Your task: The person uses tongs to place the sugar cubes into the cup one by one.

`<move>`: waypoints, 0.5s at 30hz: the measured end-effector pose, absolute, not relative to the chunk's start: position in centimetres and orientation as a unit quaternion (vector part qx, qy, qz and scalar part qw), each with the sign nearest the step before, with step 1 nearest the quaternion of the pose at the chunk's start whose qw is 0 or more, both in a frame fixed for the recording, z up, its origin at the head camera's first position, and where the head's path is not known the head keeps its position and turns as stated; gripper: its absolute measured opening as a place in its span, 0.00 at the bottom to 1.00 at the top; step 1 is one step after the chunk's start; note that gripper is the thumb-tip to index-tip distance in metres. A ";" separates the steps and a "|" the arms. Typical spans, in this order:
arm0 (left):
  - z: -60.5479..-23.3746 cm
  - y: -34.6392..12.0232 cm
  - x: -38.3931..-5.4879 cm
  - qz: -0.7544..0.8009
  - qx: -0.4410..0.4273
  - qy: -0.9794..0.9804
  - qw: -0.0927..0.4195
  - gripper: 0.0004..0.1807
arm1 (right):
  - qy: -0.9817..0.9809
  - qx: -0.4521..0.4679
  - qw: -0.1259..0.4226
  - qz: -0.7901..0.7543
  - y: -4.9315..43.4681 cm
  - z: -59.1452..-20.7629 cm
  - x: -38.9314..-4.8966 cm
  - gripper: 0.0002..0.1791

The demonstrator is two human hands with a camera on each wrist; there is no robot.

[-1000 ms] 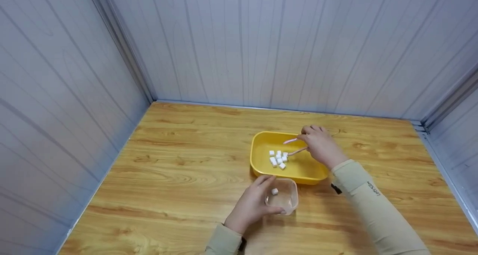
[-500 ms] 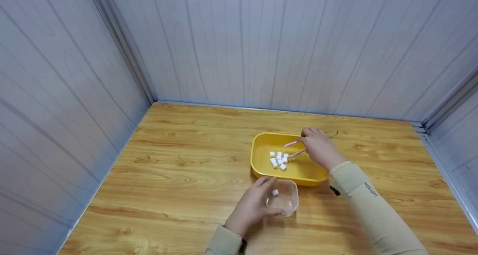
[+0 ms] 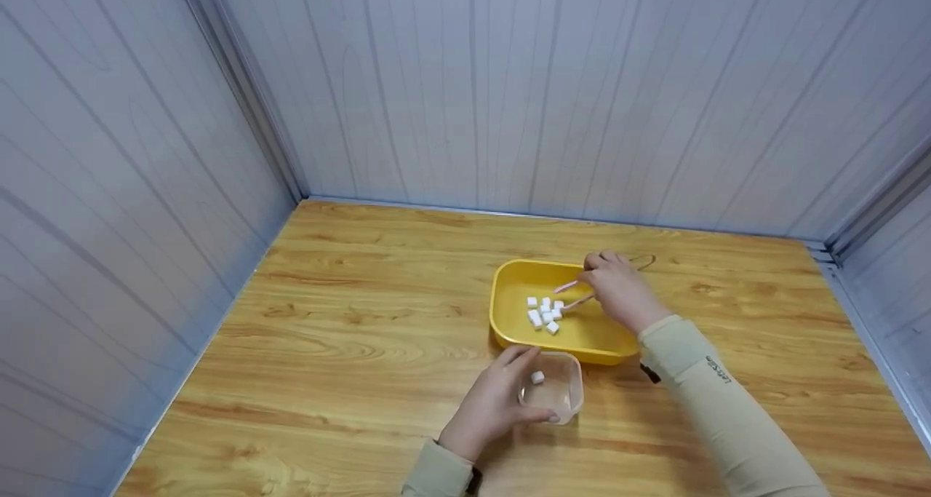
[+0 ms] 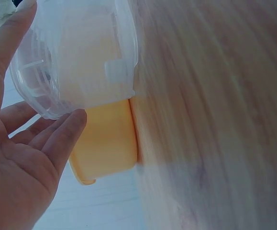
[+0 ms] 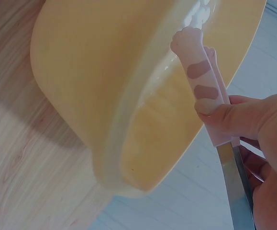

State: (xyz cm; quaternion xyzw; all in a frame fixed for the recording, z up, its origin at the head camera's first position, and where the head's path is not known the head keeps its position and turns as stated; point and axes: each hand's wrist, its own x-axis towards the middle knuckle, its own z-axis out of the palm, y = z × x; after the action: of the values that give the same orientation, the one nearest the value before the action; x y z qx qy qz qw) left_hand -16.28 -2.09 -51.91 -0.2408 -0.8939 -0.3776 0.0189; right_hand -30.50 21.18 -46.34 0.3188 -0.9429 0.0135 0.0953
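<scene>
The upper arm of the pink tongs (image 3: 581, 299) has dipped toward the lower one since the earlier frames; both hands have otherwise barely shifted. Right of centre, the right hand (image 3: 624, 291) reaches up and left, back uppermost, thumb and fingers pinching the tongs over the yellow tub (image 3: 596, 329). One tip sits right beside the clustered white cubes (image 3: 548, 316); contact is unclear. At lower centre, the left hand (image 3: 492, 396) curves around the clear container (image 3: 576, 388), thumb and fingers gripping opposite sides; a single cube (image 3: 537, 378) lies inside.
</scene>
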 end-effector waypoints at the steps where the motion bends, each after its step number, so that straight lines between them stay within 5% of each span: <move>1: -52.0 -2.1 -16.3 -0.380 -0.244 -0.892 0.021 0.52 | -0.944 0.317 0.093 0.012 21.2 -46.3 -30.5 0.14; 15: -52.1 -2.2 -16.2 -0.408 -0.245 -0.879 0.016 0.51 | -0.950 0.305 0.060 0.013 21.1 -46.3 -30.5 0.13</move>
State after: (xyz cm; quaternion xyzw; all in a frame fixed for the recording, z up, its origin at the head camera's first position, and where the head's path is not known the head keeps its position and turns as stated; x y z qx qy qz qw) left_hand -16.24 -2.23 -52.09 -0.2452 -0.8794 -0.4078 0.0155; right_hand -30.47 21.09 -46.31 0.3047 -0.9504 0.0125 0.0603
